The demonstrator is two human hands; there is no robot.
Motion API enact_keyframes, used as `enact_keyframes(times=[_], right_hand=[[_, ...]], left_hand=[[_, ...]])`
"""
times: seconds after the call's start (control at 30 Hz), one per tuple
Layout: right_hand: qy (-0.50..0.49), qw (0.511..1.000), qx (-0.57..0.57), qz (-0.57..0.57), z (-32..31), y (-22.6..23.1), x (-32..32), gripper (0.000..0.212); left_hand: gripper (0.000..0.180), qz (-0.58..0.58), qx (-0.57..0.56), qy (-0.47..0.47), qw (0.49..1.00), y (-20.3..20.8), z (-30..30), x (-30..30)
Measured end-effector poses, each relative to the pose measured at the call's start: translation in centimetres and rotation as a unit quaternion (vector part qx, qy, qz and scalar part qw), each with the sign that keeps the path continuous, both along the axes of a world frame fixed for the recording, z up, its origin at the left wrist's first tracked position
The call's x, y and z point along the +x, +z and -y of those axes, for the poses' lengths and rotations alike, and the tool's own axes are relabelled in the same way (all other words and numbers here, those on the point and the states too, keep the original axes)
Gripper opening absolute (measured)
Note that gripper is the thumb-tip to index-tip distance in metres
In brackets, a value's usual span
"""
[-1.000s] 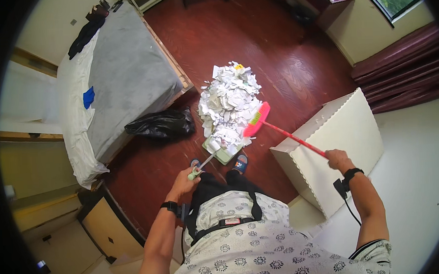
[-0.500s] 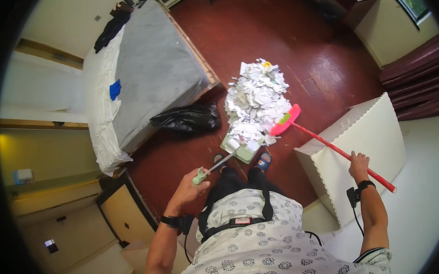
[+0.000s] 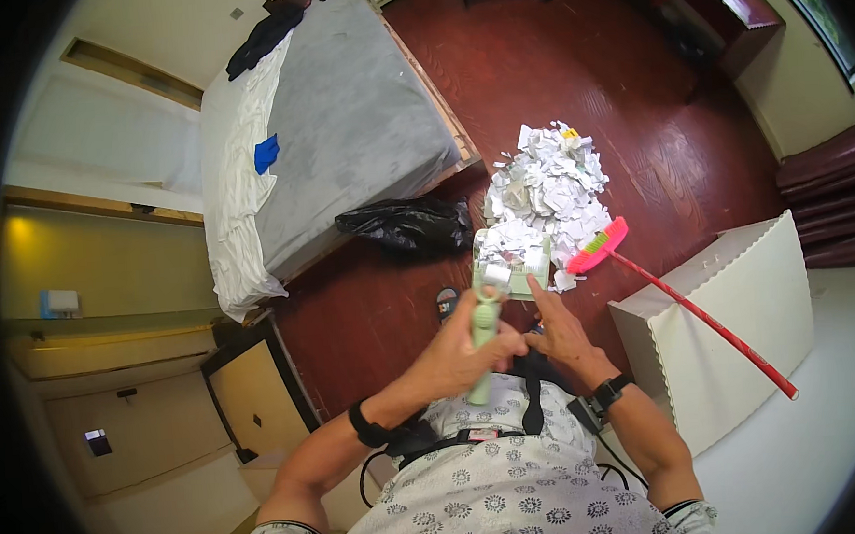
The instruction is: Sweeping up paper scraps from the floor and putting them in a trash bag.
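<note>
Head view, item one, change: the red-handled broom (image 3: pixel 703 312) has been let go by the right hand (image 3: pixel 569 342); half a second ago its handle was held. It is now left unheld, pink head at the edge of the paper pile (image 3: pixel 550 178), handle apparently propped over the white box (image 3: pixel 738 294). Sweeping is thereby judged to be paused.

Item two, hands: the light-green dustpan (image 3: pixel 519 285) is held upright-handled by the left hand (image 3: pixel 480 346), fingers wrapped round the grip. The right fingers are spread wide beside that grip; whether it is touched cannot be told. The pan is seen part-filled with scraps, at the near side of the pile.

Item three, surface: red-brown wooden floor (image 3: pixel 631 82), by which pile, pan and black plastic bag (image 3: pixel 411 227) are carried.

Item four, room: grey-covered bed (image 3: pixel 352 116) at left, topped with a white sheet (image 3: pixel 235 200), blue cloth (image 3: pixel 267 154) and dark garment (image 3: pixel 266 41); maroon curtain (image 3: pixel 834 183) hung at right.
</note>
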State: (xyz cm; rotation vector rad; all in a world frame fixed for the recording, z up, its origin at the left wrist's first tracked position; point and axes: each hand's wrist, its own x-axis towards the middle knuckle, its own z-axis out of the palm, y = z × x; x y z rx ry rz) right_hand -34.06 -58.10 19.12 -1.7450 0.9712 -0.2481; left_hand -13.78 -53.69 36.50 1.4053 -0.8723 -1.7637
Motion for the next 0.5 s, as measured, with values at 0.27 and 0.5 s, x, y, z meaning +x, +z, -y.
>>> enact_keyframes(times=[0.27, 0.5], right_hand=[[-0.204, 0.935, 0.131, 0.261, 0.0, 0.9, 8.6, 0.056], [-0.249, 0.967, -0.050, -0.003, -2.3, 6.0, 17.0, 0.034]], left_hand=[[0.085, -0.201, -0.094, -0.135, 0.966, 1.5, 2.4, 1.5], [0.089, -0.186, -0.150, -0.299, 0.924, -1.1, 5.3, 15.3]])
